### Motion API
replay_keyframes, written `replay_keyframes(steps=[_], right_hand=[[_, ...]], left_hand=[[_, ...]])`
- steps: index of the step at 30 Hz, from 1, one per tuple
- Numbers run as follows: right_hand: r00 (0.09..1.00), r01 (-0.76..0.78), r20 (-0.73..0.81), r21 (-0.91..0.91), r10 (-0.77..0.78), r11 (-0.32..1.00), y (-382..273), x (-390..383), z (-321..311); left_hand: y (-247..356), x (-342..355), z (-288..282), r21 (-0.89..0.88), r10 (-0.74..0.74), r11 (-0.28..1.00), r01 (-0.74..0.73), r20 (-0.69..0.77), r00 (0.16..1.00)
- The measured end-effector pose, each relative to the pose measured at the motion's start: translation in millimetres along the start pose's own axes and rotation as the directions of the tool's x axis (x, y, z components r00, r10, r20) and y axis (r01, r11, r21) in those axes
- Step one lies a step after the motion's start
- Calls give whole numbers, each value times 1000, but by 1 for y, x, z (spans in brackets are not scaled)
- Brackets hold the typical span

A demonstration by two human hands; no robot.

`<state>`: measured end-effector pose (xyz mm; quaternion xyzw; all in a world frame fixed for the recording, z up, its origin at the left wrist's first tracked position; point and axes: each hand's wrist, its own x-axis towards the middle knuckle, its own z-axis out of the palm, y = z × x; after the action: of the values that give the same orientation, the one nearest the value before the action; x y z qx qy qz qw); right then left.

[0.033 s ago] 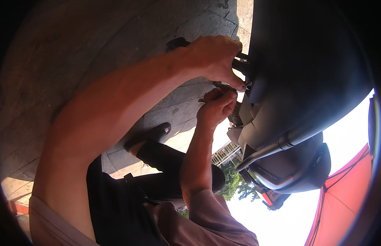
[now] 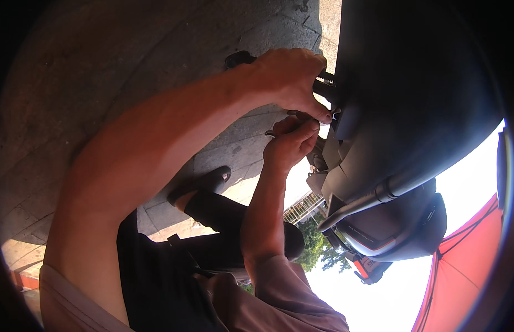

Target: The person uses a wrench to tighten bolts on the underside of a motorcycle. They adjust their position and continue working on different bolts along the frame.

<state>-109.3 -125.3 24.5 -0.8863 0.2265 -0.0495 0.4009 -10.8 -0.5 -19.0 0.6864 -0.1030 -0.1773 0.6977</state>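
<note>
My left hand [image 2: 296, 77] reaches across to the underside edge of a large dark vehicle body [image 2: 406, 94], probably a motor scooter or motorbike. Its thumb presses beside a small shiny fitting [image 2: 336, 114] at that edge, while the fingers curl behind, around something hidden. Close by, almost touching the left thumb, my right hand [image 2: 292, 141] is closed. A thin dark curved end [image 2: 270, 133] pokes out of its fist; the rest of that piece is covered. Dark brackets [image 2: 318, 160] of the vehicle sit beside the right hand.
A curved black rail [image 2: 378, 195] runs along the vehicle above a glossy dark part [image 2: 401, 227] with a red line. My black shoe [image 2: 215, 180] rests on the paving [image 2: 224, 149]. A rounded black object [image 2: 239, 59] shows behind my left wrist. A red canopy [image 2: 467, 249] spreads at lower right.
My right hand has shifted slightly left, and the thin dark end moves with it. The left hand stays in place against the vehicle.
</note>
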Motion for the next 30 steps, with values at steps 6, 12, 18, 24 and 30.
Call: replay_keyframes(steps=[6, 12, 18, 24, 30], right_hand=[[990, -90, -65, 388, 125, 917, 1, -4, 41], [943, 308, 30, -461, -333, 832, -18, 26, -30], [961, 250, -37, -301, -273, 920, 4, 16, -29], [992, -7, -124, 143, 25, 990, -3, -5, 16], [973, -118, -126, 454, 195, 883, -27, -12, 55]], left_hand=[[-3, 2, 1, -31, 31, 999, -31, -9, 999], [-1, 1, -1, 23, 11, 1000, -11, 4, 1000], [1, 0, -2, 13, -18, 1000, 17, 32, 999], [1, 2, -2, -20, -37, 999, 38, 54, 998], [-3, 2, -4, -100, -11, 995, 15, 36, 999]])
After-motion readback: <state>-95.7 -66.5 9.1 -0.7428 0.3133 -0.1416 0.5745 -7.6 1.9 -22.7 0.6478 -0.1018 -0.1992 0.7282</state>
